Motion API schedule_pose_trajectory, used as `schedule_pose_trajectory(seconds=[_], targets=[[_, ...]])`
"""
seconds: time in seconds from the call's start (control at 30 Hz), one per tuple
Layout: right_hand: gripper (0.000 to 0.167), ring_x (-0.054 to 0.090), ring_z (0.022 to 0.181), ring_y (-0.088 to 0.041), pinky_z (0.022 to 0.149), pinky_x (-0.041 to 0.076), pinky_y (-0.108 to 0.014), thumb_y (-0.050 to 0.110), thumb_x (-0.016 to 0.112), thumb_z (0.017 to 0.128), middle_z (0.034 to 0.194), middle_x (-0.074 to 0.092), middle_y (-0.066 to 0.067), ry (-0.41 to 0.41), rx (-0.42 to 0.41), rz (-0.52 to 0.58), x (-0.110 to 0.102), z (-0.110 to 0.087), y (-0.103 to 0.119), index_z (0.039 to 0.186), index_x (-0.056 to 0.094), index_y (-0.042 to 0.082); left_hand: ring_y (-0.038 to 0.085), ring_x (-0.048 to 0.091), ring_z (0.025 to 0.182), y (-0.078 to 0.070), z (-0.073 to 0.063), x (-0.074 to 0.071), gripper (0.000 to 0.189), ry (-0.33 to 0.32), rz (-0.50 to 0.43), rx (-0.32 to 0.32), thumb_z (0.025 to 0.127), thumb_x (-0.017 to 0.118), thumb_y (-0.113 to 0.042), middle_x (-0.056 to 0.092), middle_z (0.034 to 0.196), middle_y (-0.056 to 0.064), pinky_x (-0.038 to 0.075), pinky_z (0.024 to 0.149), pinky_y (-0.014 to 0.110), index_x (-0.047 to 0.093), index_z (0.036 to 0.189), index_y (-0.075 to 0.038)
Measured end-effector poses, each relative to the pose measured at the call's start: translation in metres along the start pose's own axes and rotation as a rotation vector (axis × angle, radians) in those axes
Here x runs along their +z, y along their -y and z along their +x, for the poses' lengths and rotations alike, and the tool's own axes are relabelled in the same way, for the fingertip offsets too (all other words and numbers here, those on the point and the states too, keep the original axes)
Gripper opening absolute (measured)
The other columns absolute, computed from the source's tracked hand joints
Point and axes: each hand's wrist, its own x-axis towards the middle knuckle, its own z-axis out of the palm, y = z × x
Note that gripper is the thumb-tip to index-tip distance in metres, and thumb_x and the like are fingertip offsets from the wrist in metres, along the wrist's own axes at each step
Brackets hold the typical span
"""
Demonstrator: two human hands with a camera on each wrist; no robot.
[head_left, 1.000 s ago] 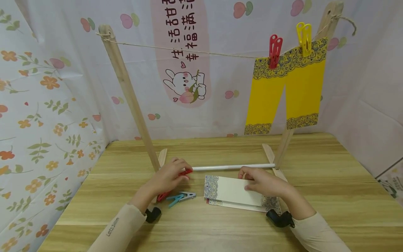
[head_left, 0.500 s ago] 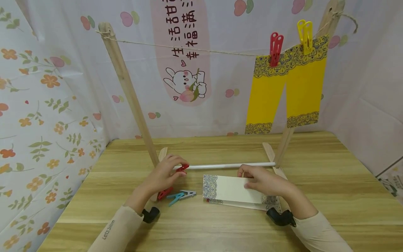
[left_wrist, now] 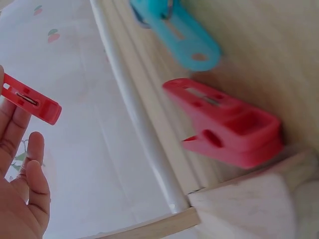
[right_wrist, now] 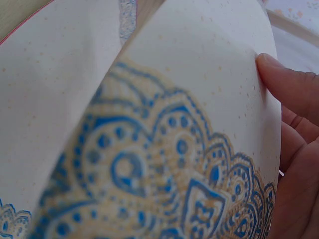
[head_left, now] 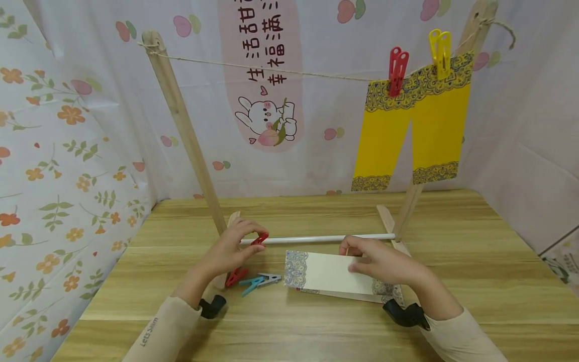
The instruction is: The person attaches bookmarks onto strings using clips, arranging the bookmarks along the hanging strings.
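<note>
In the head view my left hand (head_left: pixel 226 251) pinches a red clothespin (head_left: pixel 260 239) between thumb and fingertips, above the table near the white rod. The left wrist view also shows that clothespin (left_wrist: pixel 32 99) at the fingertips. My right hand (head_left: pixel 380 260) pinches the upper edge of a cream paper cutout (head_left: pixel 332 275) with a blue lace-pattern border. Its left end is tilted up over another cream paper piece (head_left: pixel 362 297), mostly hidden beneath. Thumb and paper (right_wrist: pixel 214 59) fill much of the right wrist view. Yellow paper trousers (head_left: pixel 431 125) hang pegged on a string.
Another red clothespin (head_left: pixel 236 277), a blue one (head_left: pixel 251 285) and a grey one (head_left: pixel 270 279) lie beside my left wrist. Two wooden posts (head_left: pixel 181 120) hold the string (head_left: pixel 271 73). A white rod (head_left: pixel 325 239) joins their feet. Printed cloth (head_left: pixel 316 166) hangs behind.
My left hand has moved slightly up and left with the red clothespin. The upper cream paper has shifted a little left in my right hand, its left end now raised more.
</note>
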Motion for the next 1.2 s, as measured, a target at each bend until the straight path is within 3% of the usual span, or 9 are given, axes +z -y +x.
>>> schedule_pose_trajectory(seconds=[0.1, 0.17, 0.23, 0.33, 0.57, 0.83, 1.0, 1.2], targets=[[0.016, 0.063, 0.107, -0.018, 0.084, 0.052, -0.030, 0.014, 0.064, 0.097, 0.108, 0.064, 0.001, -0.006, -0.015, -0.015, -0.001, -0.001, 0.002, 0.111, 0.056, 0.014, 0.025, 0.063, 0.113, -0.004, 0.002, -0.003, 0.030, -0.008, -0.016, 0.015, 0.086, 0.076, -0.009, 0.070, 0.114, 0.004, 0.016, 0.120, 0.062, 0.068, 0.114, -0.008], [0.016, 0.063, 0.107, -0.019, 0.084, 0.052, -0.030, 0.015, 0.064, 0.097, 0.108, 0.064, 0.001, -0.010, -0.026, -0.018, -0.002, -0.002, 0.004, 0.110, 0.056, 0.014, 0.024, 0.060, 0.111, -0.007, 0.002, -0.005, 0.031, -0.019, -0.011, 0.019, 0.085, 0.077, -0.010, 0.071, 0.114, 0.003, 0.028, 0.117, 0.053, 0.068, 0.114, -0.010], [0.016, 0.062, 0.105, -0.017, 0.082, 0.052, -0.029, 0.015, 0.064, 0.097, 0.107, 0.064, 0.002, -0.015, -0.033, -0.011, -0.002, -0.003, 0.006, 0.110, 0.056, 0.014, 0.021, 0.056, 0.108, -0.010, 0.003, -0.006, 0.031, -0.032, 0.000, 0.026, 0.084, 0.078, -0.011, 0.071, 0.114, 0.000, 0.042, 0.102, 0.043, 0.069, 0.114, -0.013], [0.016, 0.061, 0.100, -0.013, 0.080, 0.051, -0.028, 0.015, 0.065, 0.096, 0.104, 0.063, 0.001, -0.016, -0.042, 0.016, -0.003, -0.005, 0.009, 0.108, 0.055, 0.013, 0.016, 0.049, 0.105, -0.015, 0.003, -0.009, 0.030, -0.043, 0.004, 0.025, 0.084, 0.079, -0.013, 0.070, 0.114, -0.004, 0.043, 0.075, 0.032, 0.070, 0.113, -0.016], [0.016, 0.057, 0.093, -0.009, 0.077, 0.050, -0.025, 0.013, 0.065, 0.096, 0.103, 0.060, -0.001, -0.046, -0.044, 0.077, -0.004, -0.007, 0.011, 0.108, 0.054, 0.010, 0.014, 0.049, 0.110, -0.026, 0.005, -0.014, 0.030, -0.038, -0.008, -0.008, 0.087, 0.078, -0.021, 0.068, 0.115, -0.006, 0.044, 0.079, 0.033, 0.069, 0.115, -0.019], [0.018, 0.058, 0.096, -0.008, 0.076, 0.050, -0.025, 0.015, 0.064, 0.097, 0.106, 0.062, -0.004, -0.088, -0.054, 0.106, -0.010, -0.010, 0.012, 0.111, 0.053, 0.009, 0.015, 0.049, 0.108, -0.037, 0.014, -0.018, 0.031, -0.067, -0.010, 0.034, 0.086, 0.078, -0.021, 0.069, 0.113, -0.005, 0.043, 0.077, 0.032, 0.070, 0.116, -0.018], [0.018, 0.055, 0.089, -0.008, 0.070, 0.047, -0.025, 0.012, 0.063, 0.097, 0.100, 0.061, -0.005, -0.106, -0.080, 0.141, -0.014, -0.010, 0.013, 0.109, 0.050, 0.008, 0.014, 0.049, 0.110, -0.045, 0.020, -0.020, 0.032, -0.080, -0.014, 0.053, 0.086, 0.078, -0.021, 0.068, 0.115, -0.005, 0.043, 0.077, 0.034, 0.069, 0.117, -0.018], [0.016, 0.055, 0.084, -0.008, 0.064, 0.044, -0.025, 0.011, 0.061, 0.098, 0.098, 0.058, -0.006, -0.125, -0.105, 0.180, -0.012, -0.010, 0.014, 0.107, 0.049, 0.007, 0.013, 0.048, 0.110, -0.054, 0.022, -0.020, 0.031, -0.140, -0.032, 0.071, 0.087, 0.078, -0.017, 0.069, 0.114, -0.004, 0.042, 0.074, 0.033, 0.069, 0.116, -0.019]])
